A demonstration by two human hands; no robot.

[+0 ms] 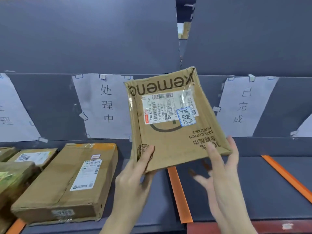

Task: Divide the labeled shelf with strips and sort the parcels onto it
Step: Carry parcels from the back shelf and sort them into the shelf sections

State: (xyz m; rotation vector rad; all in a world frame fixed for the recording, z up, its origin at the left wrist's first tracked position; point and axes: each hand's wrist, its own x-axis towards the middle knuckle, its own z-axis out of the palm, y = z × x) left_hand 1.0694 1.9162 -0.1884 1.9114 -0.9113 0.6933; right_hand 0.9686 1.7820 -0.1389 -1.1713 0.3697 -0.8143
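A flat brown cardboard parcel [170, 132] with a white shipping label and a blue-edged handwritten sticker is held tilted above the dark grey shelf [236, 191]. My left hand [133, 179] grips its near left corner, thumb on top. My right hand [222, 176] has straight, spread fingers touching the parcel's near right edge, blurred by motion. Two orange strips [179, 195] [287, 178] divide the shelf. Paper signs [104, 105] [243, 107] hang on the back wall.
A large brown box [67, 183] lies on the shelf at left, in the section under the middle sign. Smaller parcels [33, 157] [11, 179] lie further left. Another orange strip [15, 227] shows at the bottom left. A red edge [253, 228] runs along the shelf front.
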